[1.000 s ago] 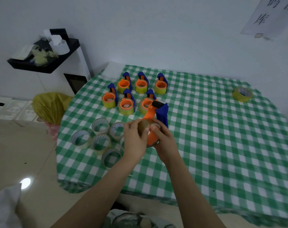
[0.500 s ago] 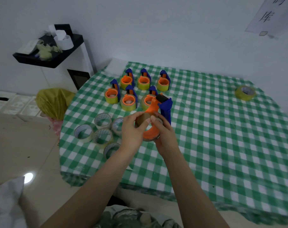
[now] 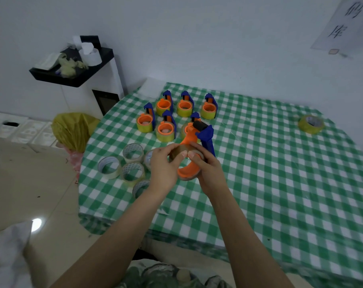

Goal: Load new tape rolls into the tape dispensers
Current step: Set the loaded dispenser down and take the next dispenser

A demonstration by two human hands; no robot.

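Note:
An orange and blue tape dispenser [image 3: 199, 142] is held above the green checked table [image 3: 270, 173]. My right hand [image 3: 207, 169] grips its orange drum from the right and below. My left hand [image 3: 164, 165] pinches the brownish ring [image 3: 176, 151] sitting on that drum, thumb against the right hand's thumb. Behind stand several dispensers [image 3: 166, 129] loaded with yellow tape. Several clear tape rolls [image 3: 133, 170] lie to the left, partly hidden by my left hand. One yellow roll [image 3: 311, 124] lies alone at the far right.
The table's left and near edges drop to the floor. A yellow bag [image 3: 72, 129] sits beside the left edge. A black shelf [image 3: 72, 67] with white paper rolls hangs on the wall behind it. White cloth [image 3: 8, 252] lies at bottom left.
The dispenser and both hands stay together with the same grip; only the view has shifted a little.

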